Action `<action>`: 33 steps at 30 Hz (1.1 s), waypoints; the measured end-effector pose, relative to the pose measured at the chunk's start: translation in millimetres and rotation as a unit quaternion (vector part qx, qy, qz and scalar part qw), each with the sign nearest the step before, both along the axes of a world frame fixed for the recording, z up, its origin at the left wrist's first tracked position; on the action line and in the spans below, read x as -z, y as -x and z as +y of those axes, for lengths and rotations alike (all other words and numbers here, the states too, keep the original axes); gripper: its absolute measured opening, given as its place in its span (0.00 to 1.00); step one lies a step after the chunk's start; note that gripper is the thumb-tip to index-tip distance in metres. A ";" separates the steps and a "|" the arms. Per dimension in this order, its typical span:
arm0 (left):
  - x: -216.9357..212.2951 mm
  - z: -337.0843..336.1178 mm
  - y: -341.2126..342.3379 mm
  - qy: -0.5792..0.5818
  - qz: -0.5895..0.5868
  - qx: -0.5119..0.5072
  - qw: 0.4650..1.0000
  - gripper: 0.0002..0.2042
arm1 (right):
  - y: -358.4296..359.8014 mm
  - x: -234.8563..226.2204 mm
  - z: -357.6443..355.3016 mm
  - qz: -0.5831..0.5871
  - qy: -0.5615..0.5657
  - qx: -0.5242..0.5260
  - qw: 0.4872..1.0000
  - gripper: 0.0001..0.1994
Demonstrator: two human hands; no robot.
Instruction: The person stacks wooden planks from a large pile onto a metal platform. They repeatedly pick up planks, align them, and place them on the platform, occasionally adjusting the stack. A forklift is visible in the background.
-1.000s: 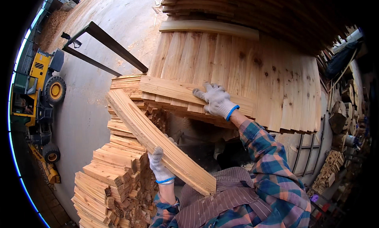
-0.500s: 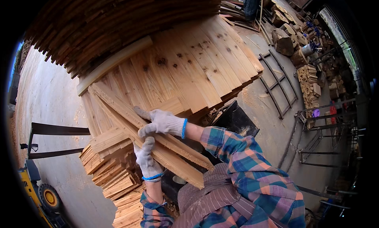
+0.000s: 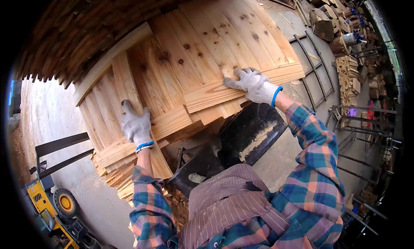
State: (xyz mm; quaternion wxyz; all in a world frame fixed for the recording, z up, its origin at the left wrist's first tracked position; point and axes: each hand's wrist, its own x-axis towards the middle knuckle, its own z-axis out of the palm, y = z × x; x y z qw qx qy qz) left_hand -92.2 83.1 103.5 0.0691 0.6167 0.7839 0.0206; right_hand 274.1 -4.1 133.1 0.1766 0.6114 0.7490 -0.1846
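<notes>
The left plank [image 3: 160, 162] is jutting off the near edge of the boards [image 3: 207, 42], left grip [image 3: 136, 125] sitting over its middle; can't tell if it's clamping. I'm guessing the plank's stiff, not too heavy, kinda splintery, so I'd be holding it mid-length by both long edges. Over right, the right grip [image 3: 256, 86] is resting spread on the right plank [image 3: 207, 98], which is lying along that same edge. A dark stack [image 3: 86, 37] is looming behind.
</notes>
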 end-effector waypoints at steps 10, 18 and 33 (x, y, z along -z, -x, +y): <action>6.6 -1.2 -0.9 -0.024 0.007 0.002 1.000 0.40 | 0.3 7.7 2.5 0.031 -0.008 0.025 0.999 0.41; 10.2 -5.0 5.9 -0.035 0.011 -0.004 0.999 0.39 | 28.6 -19.7 -42.6 0.099 0.039 0.202 0.974 0.17; -13.6 3.9 12.4 -0.004 -0.345 -0.105 0.933 0.44 | 68.4 13.8 -60.5 0.505 0.170 0.406 0.742 0.21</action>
